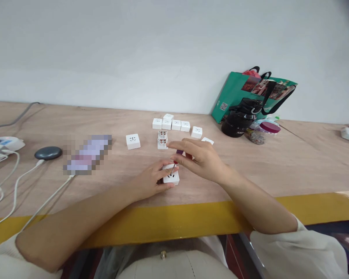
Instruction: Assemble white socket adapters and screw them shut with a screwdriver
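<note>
My left hand (151, 180) pinches the white socket (175, 179) between thumb and fingers, flat on the wooden table (110, 155), near its yellow edge. My right hand (202, 159) pinches the screwdriver (174, 163), tilted, tip at the socket's top face. Beyond my hands: 1 open housing (162, 140); farther back, 4 white sockets in 1 row (171, 124).

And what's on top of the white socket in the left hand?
On the white socket, the screwdriver tip meets the face near its middle, and a left hand finger lies across it. Dark slots show nearby; whatever is under that finger is covered.
</note>
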A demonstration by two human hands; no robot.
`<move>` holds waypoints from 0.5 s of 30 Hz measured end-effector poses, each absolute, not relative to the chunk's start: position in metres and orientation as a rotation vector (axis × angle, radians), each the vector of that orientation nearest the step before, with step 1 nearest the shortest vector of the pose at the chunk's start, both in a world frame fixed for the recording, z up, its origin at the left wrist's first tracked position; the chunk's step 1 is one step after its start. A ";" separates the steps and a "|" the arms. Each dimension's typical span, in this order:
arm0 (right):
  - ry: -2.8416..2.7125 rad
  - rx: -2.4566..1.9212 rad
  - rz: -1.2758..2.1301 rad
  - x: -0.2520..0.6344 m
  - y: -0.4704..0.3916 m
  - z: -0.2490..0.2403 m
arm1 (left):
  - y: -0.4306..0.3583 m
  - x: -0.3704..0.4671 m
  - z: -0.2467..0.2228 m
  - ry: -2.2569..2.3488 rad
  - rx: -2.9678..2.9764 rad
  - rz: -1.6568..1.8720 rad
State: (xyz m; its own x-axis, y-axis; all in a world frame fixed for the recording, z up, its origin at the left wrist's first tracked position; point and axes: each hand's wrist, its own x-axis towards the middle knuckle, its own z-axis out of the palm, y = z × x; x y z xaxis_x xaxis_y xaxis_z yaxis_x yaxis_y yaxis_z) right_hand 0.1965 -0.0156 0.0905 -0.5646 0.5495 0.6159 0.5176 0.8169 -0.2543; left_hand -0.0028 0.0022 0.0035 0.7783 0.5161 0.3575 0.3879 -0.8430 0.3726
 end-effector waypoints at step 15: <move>-2.349 -0.753 0.198 0.197 -0.015 0.089 | 0.003 -0.005 0.003 0.677 2.703 0.706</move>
